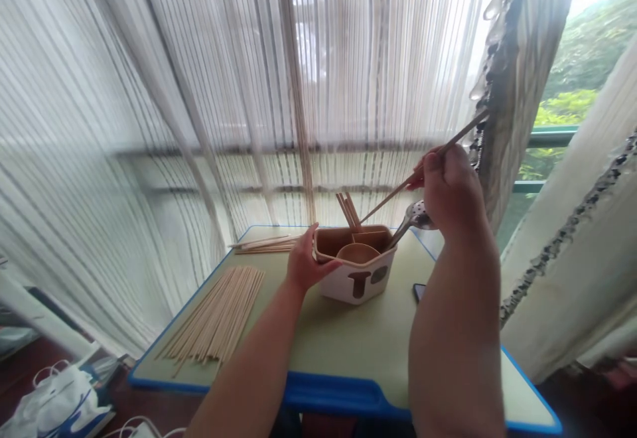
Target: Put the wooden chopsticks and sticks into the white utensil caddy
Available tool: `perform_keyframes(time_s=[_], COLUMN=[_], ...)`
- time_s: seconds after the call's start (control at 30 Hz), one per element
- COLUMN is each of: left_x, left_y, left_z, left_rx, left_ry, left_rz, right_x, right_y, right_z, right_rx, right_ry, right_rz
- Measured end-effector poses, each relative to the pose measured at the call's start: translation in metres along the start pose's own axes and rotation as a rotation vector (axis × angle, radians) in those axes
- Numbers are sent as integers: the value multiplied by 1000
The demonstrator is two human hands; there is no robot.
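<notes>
A white utensil holder [338,289] with a brown inside stands on the table. My left hand [301,267] grips its left wall, thumb along the front rim and fingers behind. My right hand [452,189] is raised to the right of the holder, closed around a long wooden chopstick [391,198]; whether a second lies against it I cannot tell. The chopstick slants down to the holder's back edge. Several chopsticks [347,208] stand in the back compartment. A perforated metal spoon [417,215] leans out at the right, and a round brown bowl shape [357,252] shows inside.
A fanned bundle of chopsticks [221,315] lies on the left of the blue-edged table [348,345]. More sticks [269,244] lie at the back left. A phone [419,291] is partly behind my right forearm. Sheer curtains [209,93] hang behind the table.
</notes>
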State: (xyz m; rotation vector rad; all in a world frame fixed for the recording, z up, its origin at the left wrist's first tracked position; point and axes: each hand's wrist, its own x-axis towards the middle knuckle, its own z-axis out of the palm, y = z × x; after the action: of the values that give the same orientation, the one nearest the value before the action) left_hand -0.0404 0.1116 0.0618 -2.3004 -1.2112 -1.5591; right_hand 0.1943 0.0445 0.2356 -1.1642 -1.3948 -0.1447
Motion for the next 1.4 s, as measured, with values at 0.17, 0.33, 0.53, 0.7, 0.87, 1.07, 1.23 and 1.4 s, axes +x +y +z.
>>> perform_keyframes(time_s=[0.17, 0.33, 0.53, 0.7, 0.87, 1.07, 1.23, 1.4], left_x=[0, 0, 1, -1, 0, 0, 1, 1], left_y=[-4, -4, -2, -2, -2, -3, -2, -1], left_z=[1, 1, 0, 1, 1, 3, 2, 2], left_rx=[-9, -40, -39, -41, -40, -33, -31, -29], left_ry=[-4, -18, -19, 11, 7, 18, 3, 1], left_rz=[-17, -34, -37, -1, 1, 14, 9, 6], right_x=[-1, -3, -4, -4, -1, -3, -5, -5], right_y=[0, -2, -8, -4, 4, 15, 17, 12], right_z=[15, 31, 25, 34, 51, 69, 75, 73], right_rx=[-127, -170, -176, -238, -363, -567, -680, -677], right_ry=[-7, -90, 8, -153, -309, -681, -829, -864], right_rz=[-61, -76, -138, -117, -38, -3, 41, 98])
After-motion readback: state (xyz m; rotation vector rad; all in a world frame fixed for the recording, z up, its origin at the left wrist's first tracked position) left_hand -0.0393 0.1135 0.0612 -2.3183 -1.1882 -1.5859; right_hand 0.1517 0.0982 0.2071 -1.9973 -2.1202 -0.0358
